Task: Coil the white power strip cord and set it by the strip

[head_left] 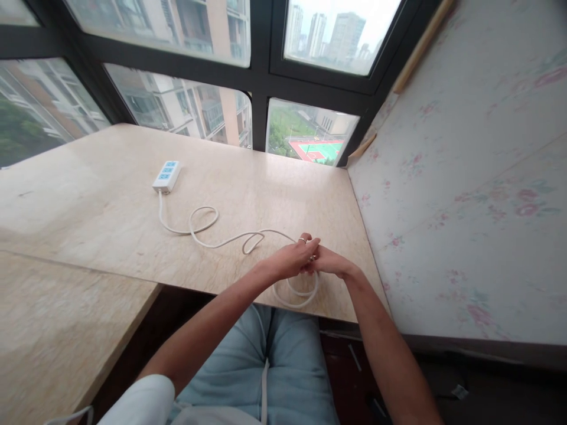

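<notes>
My left hand [297, 255] and my right hand [326, 260] meet over the right part of the stone sill, with their fingers closed round the white cord [225, 241]. Rings show on the fingers. Below the hands the cord hangs in loops near the sill's front edge. From them it runs left in loose curls to a white power strip [166, 177] with blue socket faces, lying on the sill. The fingers overlap, so the exact grip of each is partly hidden.
The pale stone sill [106, 177] runs along dark-framed windows [259, 77]. Flowered wallpaper [465, 195] covers the wall on the right. A lower stone ledge [57, 330] juts out at front left. My legs [266, 354] are against the front edge.
</notes>
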A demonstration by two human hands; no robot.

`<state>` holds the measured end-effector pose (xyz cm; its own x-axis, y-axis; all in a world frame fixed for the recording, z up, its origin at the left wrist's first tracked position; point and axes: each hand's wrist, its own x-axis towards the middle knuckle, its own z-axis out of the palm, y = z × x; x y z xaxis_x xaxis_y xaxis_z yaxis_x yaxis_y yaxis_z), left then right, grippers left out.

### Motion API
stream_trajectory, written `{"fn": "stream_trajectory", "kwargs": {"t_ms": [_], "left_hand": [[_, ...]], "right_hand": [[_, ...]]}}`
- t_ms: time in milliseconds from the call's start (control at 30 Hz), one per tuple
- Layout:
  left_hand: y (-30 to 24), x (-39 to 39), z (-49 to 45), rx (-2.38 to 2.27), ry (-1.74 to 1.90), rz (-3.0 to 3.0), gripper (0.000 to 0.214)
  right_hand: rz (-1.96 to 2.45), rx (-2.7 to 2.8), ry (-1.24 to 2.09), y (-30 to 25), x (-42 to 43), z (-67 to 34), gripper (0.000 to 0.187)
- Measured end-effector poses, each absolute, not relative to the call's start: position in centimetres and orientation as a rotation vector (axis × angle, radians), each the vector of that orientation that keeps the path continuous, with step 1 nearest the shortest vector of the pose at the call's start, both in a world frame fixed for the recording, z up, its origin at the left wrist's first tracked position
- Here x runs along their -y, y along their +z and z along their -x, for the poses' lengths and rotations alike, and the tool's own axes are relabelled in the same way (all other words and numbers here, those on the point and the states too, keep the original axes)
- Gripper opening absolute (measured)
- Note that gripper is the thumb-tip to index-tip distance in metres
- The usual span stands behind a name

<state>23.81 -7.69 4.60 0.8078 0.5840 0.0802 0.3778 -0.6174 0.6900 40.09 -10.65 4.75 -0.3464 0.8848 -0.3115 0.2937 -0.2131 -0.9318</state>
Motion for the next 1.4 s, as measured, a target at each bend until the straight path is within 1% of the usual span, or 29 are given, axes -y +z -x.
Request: {"fn": "stream_trajectory", "kwargs": {"t_ms": [67,200,267,333,400,500,567,600,667,733,800,900,967,1067,1200,1233,1400], "left_hand": [[4.5,7.9,-23.7,-0.7,0.41,-2.337,0.074],[3.6,8.8,-23.4,-0.65,0.45,-2.347,0.087],[3.2,9.4,-23.3,-0.603,0.468,-2.331,0.095],[3.3,10.2,-23.1,-0.597,0.494,-2.317,0.095],[3.9,10.9,-22.9,-0.651,0.527,-2.336,0.087],[5.5,11.7,-21.5,-0.792,0.629,-2.425,0.063],[6.5,11.8,-19.9,-0.918,0.719,-2.496,0.056],[6.8,11.7,-18.9,-0.995,0.75,-2.525,0.057],[7.1,11.2,-16.7,-1.168,0.747,-2.541,0.068],[6.8,10.8,-14.5,-1.339,0.628,-2.484,0.082],[6.2,10.7,-12.5,-1.461,0.431,-2.358,0.088],[5.2,11.2,-10.6,-1.508,0.349,-2.171,0.084],[4.6,11.6,-10.1,-1.434,0.428,-2.037,0.076],[3.8,11.7,-10.7,-1.206,0.527,-1.766,0.056],[2.5,11.6,-13.2,-1.052,0.653,-1.545,0.042],[2.1,11.7,-14.0,-1.053,0.698,-1.503,0.043],[-0.1,13.4,-17.6,-1.117,1.046,-1.321,0.072]], "right_hand": [[1.46,1.634,1.599,5.1,10.4,-40.1,0.01],[1.535,1.637,1.529,5.5,10.6,-39.7,0.015],[1.562,1.616,1.471,5.5,10.9,-39.5,0.014],[1.558,1.611,1.438,5.5,11.3,-39.3,0.012],[1.541,1.632,1.443,5.6,11.6,-39.3,0.011],[1.541,1.643,1.464,6.1,12.0,-39.7,0.013],[1.542,1.66,1.467,6.6,12.3,-39.9,0.015],[1.542,1.689,1.462,7.0,12.4,-40.0,0.015],[1.538,1.786,1.449,7.9,12.7,-40.0,0.018],[1.545,1.858,1.418,8.8,13.0,-40.0,0.021],[1.557,1.856,1.398,9.5,13.3,-40.2,0.024],[1.526,1.724,1.386,9.8,13.6,-40.6,0.03],[1.456,1.585,1.397,9.6,13.7,-40.8,0.033],[1.304,1.334,1.49,8.8,14.1,-40.4,0.036],[1.098,0.96,1.576,7.3,14.8,-38.8,0.037],[1.056,0.877,1.573,6.8,15.0,-38.4,0.037],[0.849,0.529,1.536,3.2,15.7,-37.4,0.035]]}}
